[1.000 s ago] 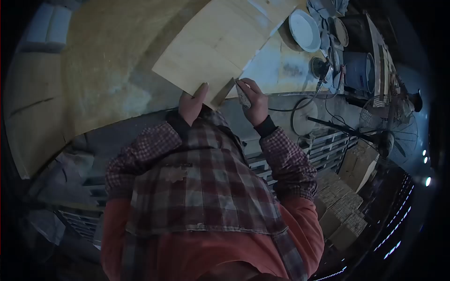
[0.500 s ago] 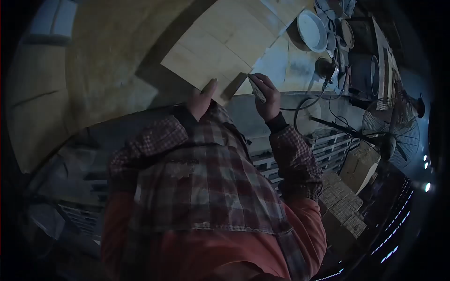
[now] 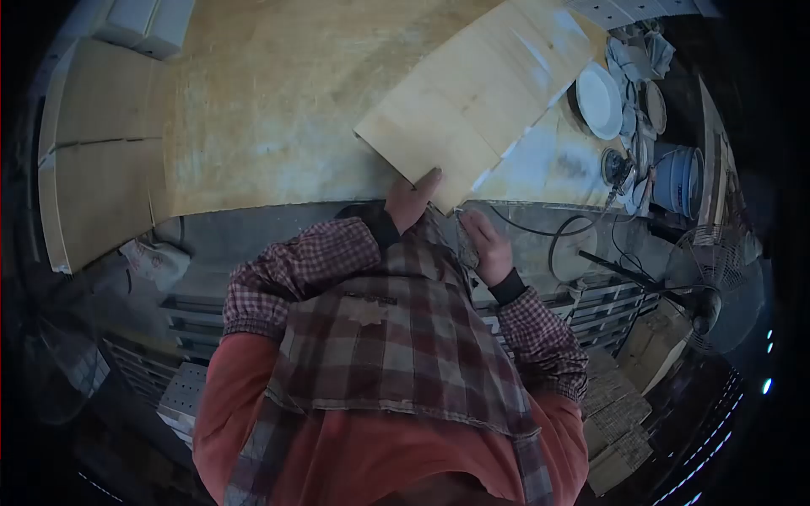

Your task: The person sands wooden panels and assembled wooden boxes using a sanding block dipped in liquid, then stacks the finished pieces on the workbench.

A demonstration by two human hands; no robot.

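Note:
A long, pale wooden board [image 3: 456, 105] lies slantwise on the worktable, its near corner reaching over the front edge. My left hand [image 3: 412, 201] grips that near end, thumb on top and fingers hidden underneath. Just right of the corner is my right hand [image 3: 487, 243], fingers bent and closed. A thin, mottled grey piece [image 3: 467, 243] shows along its palm side; its kind is too unclear to name. The right fingertips are close to the board's corner, and whether they touch it I cannot tell.
Stacked wooden panels [image 3: 105, 185] stand on the left. On the right are a white basin [image 3: 599, 101], a corded power tool [image 3: 618, 167], a blue bucket [image 3: 677, 180] and a standing fan [image 3: 707, 291]. A hose [image 3: 548, 232] hangs by the table's front edge [image 3: 253, 209].
The view has shifted, brightened and shows more on the left. My right hand has come down toward my body, off the board's edge. My left hand keeps its hold on the board.

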